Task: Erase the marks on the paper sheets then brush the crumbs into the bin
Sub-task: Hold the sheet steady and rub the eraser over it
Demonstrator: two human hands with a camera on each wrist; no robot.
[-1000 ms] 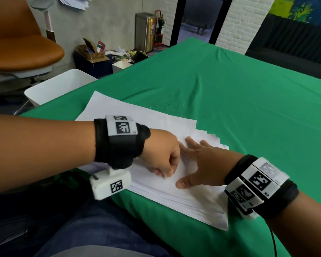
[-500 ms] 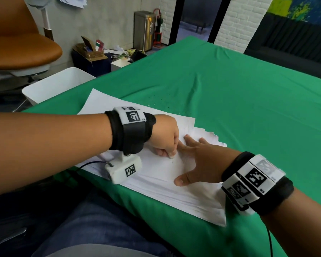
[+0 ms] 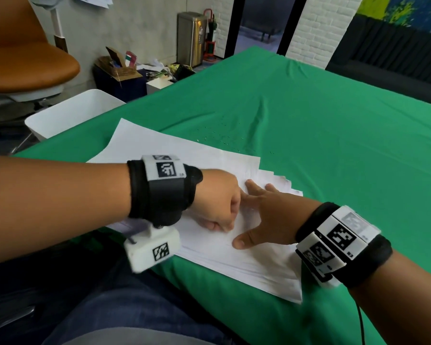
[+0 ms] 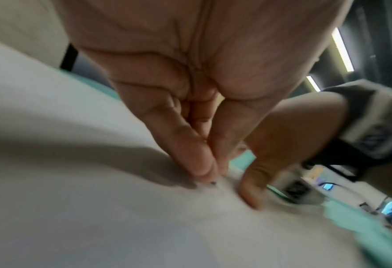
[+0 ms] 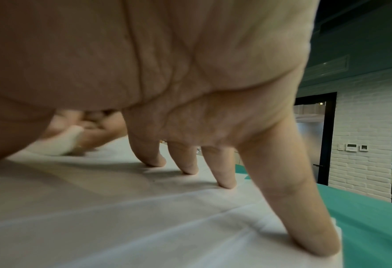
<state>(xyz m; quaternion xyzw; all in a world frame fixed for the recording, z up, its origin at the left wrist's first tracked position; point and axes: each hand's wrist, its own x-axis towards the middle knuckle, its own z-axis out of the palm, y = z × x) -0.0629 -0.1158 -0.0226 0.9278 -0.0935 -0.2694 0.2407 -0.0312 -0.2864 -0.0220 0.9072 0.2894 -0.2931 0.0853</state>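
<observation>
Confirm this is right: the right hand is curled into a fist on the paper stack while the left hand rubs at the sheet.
Not quite. The right hand lies spread, fingertips pressing the paper stack flat, as the right wrist view shows. The left hand does rub at the sheet.

right hand (image 5: 190, 90) spread on the paper sheets (image 5: 144, 226)
four straight fingertips (image 5: 227, 181) press the top sheet; behind the palm, the left hand (image 5: 93, 132) pinches a white eraser (image 5: 59, 143) against the paper. green cloth (image 5: 362, 217) lies at right.
</observation>
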